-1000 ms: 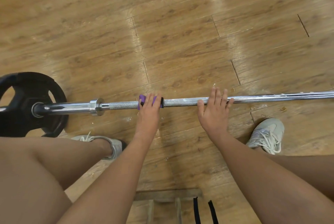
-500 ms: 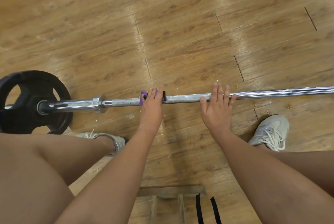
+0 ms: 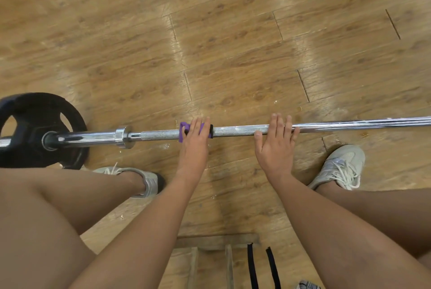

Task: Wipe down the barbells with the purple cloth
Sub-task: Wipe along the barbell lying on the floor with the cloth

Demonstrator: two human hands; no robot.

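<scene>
A chrome barbell [image 3: 235, 130] lies across the wooden floor from left to right. A purple cloth [image 3: 182, 128] is wrapped round its rough grip section. My left hand [image 3: 194, 142] grips that cloth, fingers curled over the bar; most of the cloth is hidden under them. About a hand's width to the right, my right hand [image 3: 275, 148] rests on the bare bar with straight fingers laid over it and the thumb on the near side.
A black weight plate [image 3: 35, 113] sits on the bar's left sleeve, outside a chrome collar [image 3: 123, 137]. My shoes stand close to the bar, one at left [image 3: 144, 179] and one at right [image 3: 338, 167]. A wooden frame [image 3: 217, 241] with two black straps [image 3: 250, 265] lies near me.
Almost nothing differs. Both hands stay on the bar in nearly the same places, and the view has shifted only slightly.
</scene>
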